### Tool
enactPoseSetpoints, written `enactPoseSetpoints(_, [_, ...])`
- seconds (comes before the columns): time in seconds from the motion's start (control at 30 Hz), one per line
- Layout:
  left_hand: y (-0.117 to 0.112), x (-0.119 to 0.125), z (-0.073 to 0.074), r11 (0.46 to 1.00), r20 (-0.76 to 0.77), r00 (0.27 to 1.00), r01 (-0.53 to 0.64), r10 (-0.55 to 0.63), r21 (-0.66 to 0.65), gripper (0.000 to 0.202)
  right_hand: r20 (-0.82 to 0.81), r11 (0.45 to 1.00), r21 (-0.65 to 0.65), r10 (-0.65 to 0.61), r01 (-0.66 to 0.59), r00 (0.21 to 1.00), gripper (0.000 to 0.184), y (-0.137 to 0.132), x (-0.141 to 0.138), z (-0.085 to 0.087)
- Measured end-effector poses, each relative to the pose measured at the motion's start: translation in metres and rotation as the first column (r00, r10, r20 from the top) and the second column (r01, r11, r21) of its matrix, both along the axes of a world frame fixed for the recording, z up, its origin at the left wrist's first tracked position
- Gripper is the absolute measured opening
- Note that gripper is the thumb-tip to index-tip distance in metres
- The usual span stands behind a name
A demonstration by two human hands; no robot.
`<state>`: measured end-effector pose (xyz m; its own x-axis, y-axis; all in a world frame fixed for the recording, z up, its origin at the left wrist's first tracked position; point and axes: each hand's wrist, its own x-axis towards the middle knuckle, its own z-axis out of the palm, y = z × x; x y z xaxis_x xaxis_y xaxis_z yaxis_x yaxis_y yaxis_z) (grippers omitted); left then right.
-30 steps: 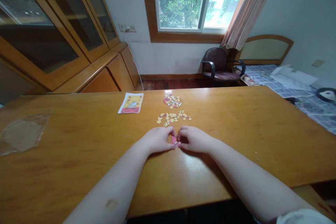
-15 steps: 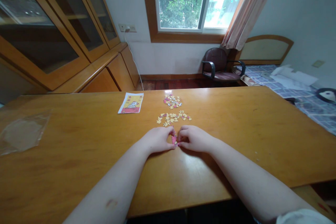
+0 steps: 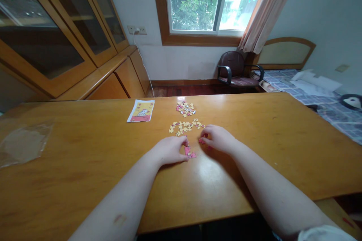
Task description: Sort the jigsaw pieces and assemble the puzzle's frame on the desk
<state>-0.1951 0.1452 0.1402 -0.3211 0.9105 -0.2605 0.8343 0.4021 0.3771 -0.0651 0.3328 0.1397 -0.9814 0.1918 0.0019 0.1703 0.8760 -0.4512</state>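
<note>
On the wooden table (image 3: pixel 93 135), my left hand (image 3: pixel 172 149) curls its fingers and thumb round the left side of a small joined strip of pink jigsaw pieces (image 3: pixel 190 153). Part of that strip is hidden under the fingers. To its upper right, my right hand (image 3: pixel 216 138) has its fingers bent down over a pink jigsaw piece (image 3: pixel 201 141), fingertips on it. More pink shows beneath that hand. Just beyond both hands lies a loose row of mostly yellow jigsaw pieces (image 3: pixel 185 125). Behind that row sits a mixed heap of jigsaw pieces (image 3: pixel 186 109).
A picture sheet (image 3: pixel 141 111) with a white animal on yellow and pink lies at the back left. A clear plastic bag (image 3: pixel 25 141) rests at the far left. Past the table stand a glass-fronted cabinet (image 3: pixel 82 26), an armchair (image 3: pixel 236 68) and a bed (image 3: pixel 305 86).
My right hand has moved away from the joined strip, up and to the right, onto a pink piece. The strip's right end now shows. My left hand stays in place.
</note>
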Motion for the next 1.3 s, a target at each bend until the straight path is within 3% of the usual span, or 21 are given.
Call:
enactPoseSetpoints(0.1, [0.0, 0.001, 0.003, 1.0, 0.016, 1.0, -0.017, 0.017, -0.018, 0.044, 0.053, 0.999, 0.028, -0.043, 0.042, 0.998, 0.011, 0.009, 0.0, -0.001])
enactPoseSetpoints(0.27, [-0.002, -0.001, 0.009, 0.999, 0.076, 0.997, -0.029, 0.03, -0.017, 0.048, 0.118, 0.999, 0.034, -0.007, 0.003, 0.993, 0.015, 0.007, -0.001, -0.004])
enactPoseSetpoints(0.4, [-0.002, -0.005, 0.011, 0.995, 0.07, 0.992, -0.102, 0.101, 0.01, 0.038, 0.161, 0.999, 0.033, 0.014, -0.02, 0.987, 0.014, 0.004, -0.003, -0.008])
enactPoseSetpoints(0.6, [0.0, -0.011, 0.006, 0.974, -0.02, 0.976, -0.214, 0.216, 0.079, 0.023, 0.151, 0.983, 0.124, -0.151, 0.133, 0.977, 0.013, 0.01, -0.003, -0.009])
enactPoseSetpoints(0.7, [0.0, -0.013, 0.004, 0.968, -0.055, 0.969, -0.238, 0.243, 0.081, 0.017, 0.227, 0.978, 0.097, -0.202, 0.185, 0.953, 0.016, 0.014, 0.001, -0.005])
enactPoseSetpoints(0.9, [-0.004, -0.019, 0.003, 0.972, -0.05, 0.972, -0.229, 0.231, 0.053, 0.02, 0.397, 0.992, -0.069, -0.071, 0.107, 0.915, 0.026, 0.019, 0.008, 0.002])
enactPoseSetpoints(1.07, [-0.005, -0.023, 0.002, 0.98, -0.013, 0.981, -0.191, 0.192, 0.05, 0.025, 0.381, 0.99, -0.132, -0.004, 0.058, 0.924, 0.012, 0.01, 0.006, 0.004])
enactPoseSetpoints(1.3, [-0.002, -0.022, -0.003, 0.982, 0.003, 0.985, -0.174, 0.174, 0.068, 0.023, 0.341, 0.981, -0.191, 0.098, -0.033, 0.935, 0.012, -0.002, 0.003, 0.004])
